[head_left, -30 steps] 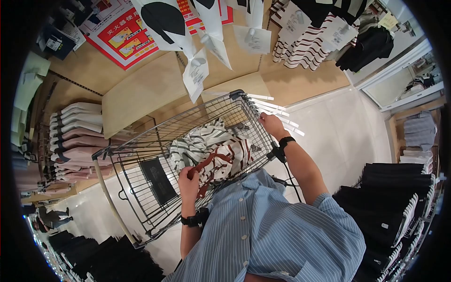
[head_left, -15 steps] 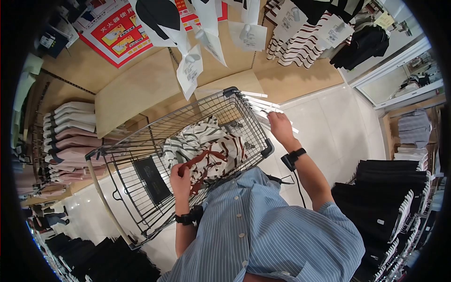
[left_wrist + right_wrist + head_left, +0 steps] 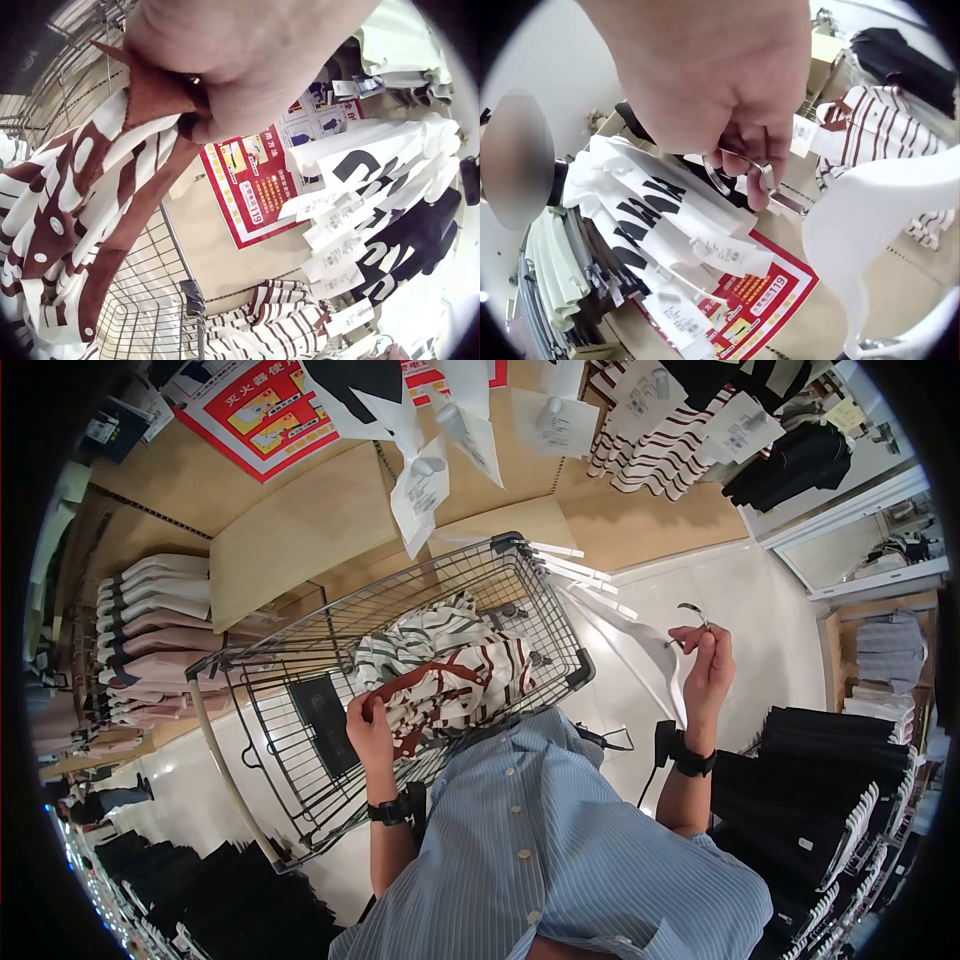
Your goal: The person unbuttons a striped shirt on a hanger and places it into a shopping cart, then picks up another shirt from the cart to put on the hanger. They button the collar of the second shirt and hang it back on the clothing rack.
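Note:
My left hand (image 3: pixel 371 740) pinches the brown collar (image 3: pixel 150 97) of a striped shirt (image 3: pixel 465 685), brown and white with buttons down its front. Most of that shirt lies in the wire shopping cart (image 3: pixel 579 668), beside a white garment with dark stripes (image 3: pixel 405 650). To the right of the cart, my right hand (image 3: pixel 708 672) holds a white hanger (image 3: pixel 877 202) by its metal hook (image 3: pixel 766 178). The hanger's body slants down beside the cart's end. Several other white hangers (image 3: pixel 590 576) hang on the cart's end rail.
Shirts with white tags (image 3: pixel 420 500) hang above the cart, near a wooden shelf (image 3: pixel 300 565) and a red poster (image 3: pixel 265 430). Folded pink and white tops (image 3: pixel 160 630) stand at left. Racks of black clothes (image 3: pixel 800 790) flank the person. Another person (image 3: pixel 110 800) stands far left.
My right hand has moved from the cart's end out to the right, drawing a white hanger away from the others by its hook. My left hand has stayed on the brown collar.

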A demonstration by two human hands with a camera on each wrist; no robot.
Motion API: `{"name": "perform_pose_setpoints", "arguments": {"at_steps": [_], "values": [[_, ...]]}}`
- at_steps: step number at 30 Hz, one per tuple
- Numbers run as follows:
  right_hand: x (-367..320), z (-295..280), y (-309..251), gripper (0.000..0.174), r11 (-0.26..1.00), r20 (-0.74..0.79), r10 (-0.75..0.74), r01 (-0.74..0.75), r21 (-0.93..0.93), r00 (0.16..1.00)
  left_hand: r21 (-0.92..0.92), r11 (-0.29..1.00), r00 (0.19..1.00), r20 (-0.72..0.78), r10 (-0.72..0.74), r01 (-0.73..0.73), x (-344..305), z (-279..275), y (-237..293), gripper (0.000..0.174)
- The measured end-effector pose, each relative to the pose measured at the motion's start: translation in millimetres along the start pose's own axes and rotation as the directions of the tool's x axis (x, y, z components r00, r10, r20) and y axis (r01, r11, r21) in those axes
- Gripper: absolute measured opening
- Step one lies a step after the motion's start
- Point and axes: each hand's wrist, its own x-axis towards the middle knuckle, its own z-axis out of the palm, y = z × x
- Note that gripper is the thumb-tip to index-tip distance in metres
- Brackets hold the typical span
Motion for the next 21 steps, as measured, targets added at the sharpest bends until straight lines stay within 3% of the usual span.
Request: {"name": "perform_pose_setpoints", "arguments": {"at_steps": [3, 7, 9, 11, 14, 19, 21], "values": [[-7, 19, -10, 0.020, 0.994, 0.091, 0.078, -0.084, 0.069, 0.993, -0.006, 0.999, 0.999, -0.013, 0.032, -0.032, -2, 2, 9, 0.019], [-29, 66, 0, 0.008, 0.977, 0.317, 0.210, -0.209, -0.039, 0.925, -0.013, 0.996, 0.994, -0.056, 0.091, -0.092, 0, 1, 17, 0.018], [-39, 83, 15, 0.014, 0.984, 0.333, -0.108, 0.149, -0.101, 0.937, 0.024, 0.995, 0.992, -0.076, 0.103, -0.102, 1, -4, 24, 0.017], [-44, 96, 14, 0.015, 0.975, 0.334, -0.134, 0.185, -0.125, 0.933, 0.049, 0.991, 0.987, -0.099, 0.126, -0.122, 0, -6, 36, 0.016], [-39, 103, 18, 0.014, 0.989, 0.405, 0.073, -0.014, -0.146, 0.911, 0.067, 0.987, 0.978, -0.136, 0.156, -0.148, 2, -13, 29, 0.015], [-32, 110, 37, 0.009, 0.996, 0.321, 0.003, 0.026, -0.086, 0.947, 0.060, 0.986, 0.976, -0.145, 0.165, -0.158, 3, -16, 26, 0.016], [-35, 111, 39, 0.008, 0.997, 0.337, 0.041, -0.014, -0.081, 0.941, 0.010, 0.989, 0.979, -0.142, 0.149, -0.149, 5, -16, 22, 0.016]]}}
